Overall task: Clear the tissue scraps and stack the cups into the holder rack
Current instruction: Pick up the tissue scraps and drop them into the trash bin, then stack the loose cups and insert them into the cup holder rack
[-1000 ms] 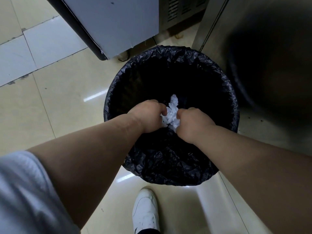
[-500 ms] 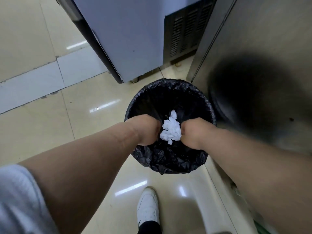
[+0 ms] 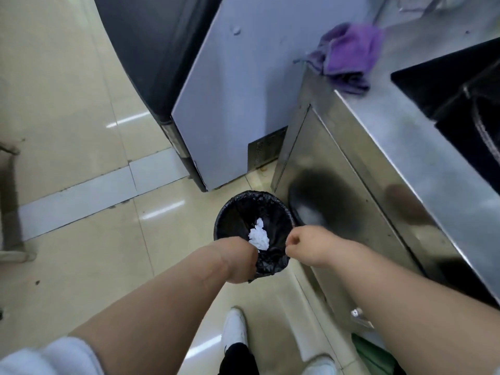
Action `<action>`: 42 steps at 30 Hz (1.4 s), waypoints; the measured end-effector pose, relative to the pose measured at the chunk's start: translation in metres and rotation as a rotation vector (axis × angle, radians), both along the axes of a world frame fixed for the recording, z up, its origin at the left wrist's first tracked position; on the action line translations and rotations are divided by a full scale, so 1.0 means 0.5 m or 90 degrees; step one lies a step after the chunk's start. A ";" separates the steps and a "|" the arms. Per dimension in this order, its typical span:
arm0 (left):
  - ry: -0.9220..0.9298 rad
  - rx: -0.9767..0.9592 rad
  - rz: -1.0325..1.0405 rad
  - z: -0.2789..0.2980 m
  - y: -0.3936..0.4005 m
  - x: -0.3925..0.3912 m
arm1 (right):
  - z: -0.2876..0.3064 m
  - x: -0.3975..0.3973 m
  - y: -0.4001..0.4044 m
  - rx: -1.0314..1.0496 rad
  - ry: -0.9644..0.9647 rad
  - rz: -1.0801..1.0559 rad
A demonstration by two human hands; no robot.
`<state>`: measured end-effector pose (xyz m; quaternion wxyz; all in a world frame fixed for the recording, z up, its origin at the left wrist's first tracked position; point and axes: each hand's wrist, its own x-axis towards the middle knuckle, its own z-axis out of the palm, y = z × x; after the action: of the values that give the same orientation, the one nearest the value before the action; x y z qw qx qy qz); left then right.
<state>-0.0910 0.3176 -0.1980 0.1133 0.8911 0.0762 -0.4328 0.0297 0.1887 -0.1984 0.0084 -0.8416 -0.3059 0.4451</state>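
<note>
A crumpled white wad of tissue scraps (image 3: 259,236) hangs over the open mouth of a round bin lined with a black bag (image 3: 230,212) on the floor. My left hand (image 3: 238,259) is closed around the wad's lower edge, above the bin's near rim. My right hand (image 3: 300,246) is a loose fist just right of the wad, apart from it, with nothing visible in it. No cups or holder rack are in view.
A steel counter (image 3: 400,147) runs along the right with a purple cloth (image 3: 349,52) on its far end and a dark sink (image 3: 460,85). A grey-blue appliance (image 3: 232,98) stands behind the bin. My white shoes (image 3: 235,328) stand on the tiled floor.
The view has risen and pulled back from the bin. My right hand has let go of the tissue and moved slightly right. My left hand still grips the wad.
</note>
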 end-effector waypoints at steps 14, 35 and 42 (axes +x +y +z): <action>-0.109 -0.062 -0.156 0.318 -0.135 -0.045 | 0.338 -0.153 -0.224 0.130 -0.129 -0.024; -0.202 -0.174 -0.627 0.491 -0.490 0.143 | 0.510 -0.269 -0.649 0.133 -0.240 -0.442; -0.237 -0.178 -0.705 0.521 -0.640 0.184 | 0.526 -0.283 -0.766 0.122 -0.271 -0.540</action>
<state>0.0011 -0.0023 0.0623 -0.0017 0.8356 -0.4784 -0.2698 -0.1117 -0.1945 0.0648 0.2036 -0.9599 0.0295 0.1906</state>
